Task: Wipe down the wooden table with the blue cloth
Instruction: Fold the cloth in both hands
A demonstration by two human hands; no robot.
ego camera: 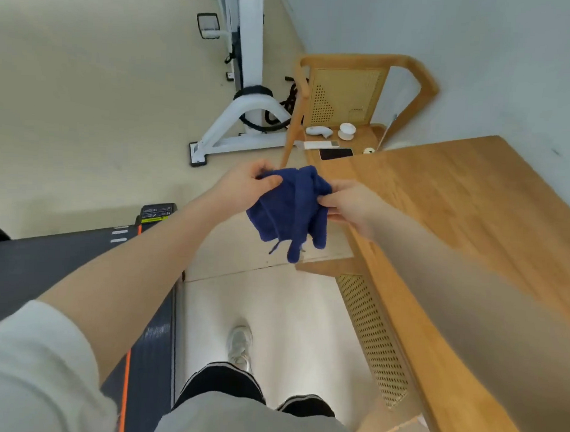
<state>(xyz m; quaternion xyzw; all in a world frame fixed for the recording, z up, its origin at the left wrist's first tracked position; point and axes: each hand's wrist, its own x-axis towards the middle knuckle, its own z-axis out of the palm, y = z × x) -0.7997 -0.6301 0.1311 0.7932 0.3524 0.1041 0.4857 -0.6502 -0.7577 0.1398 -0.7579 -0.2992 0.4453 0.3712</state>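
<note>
A dark blue cloth (292,209) hangs bunched in the air between my two hands, just left of the wooden table's (471,203) near edge. My left hand (246,182) pinches its upper left corner. My right hand (348,205) grips its right side, over the table's edge. The cloth's lower folds dangle over the floor and do not touch the tabletop. The tabletop is light wood and stretches off to the right.
A wooden chair (349,98) with a cane back stands at the table's far end, holding a phone (336,153), a white cup (346,130) and small white items. White exercise equipment (246,85) stands behind. A dark treadmill (65,260) lies at left. My shoe (240,346) is on the floor.
</note>
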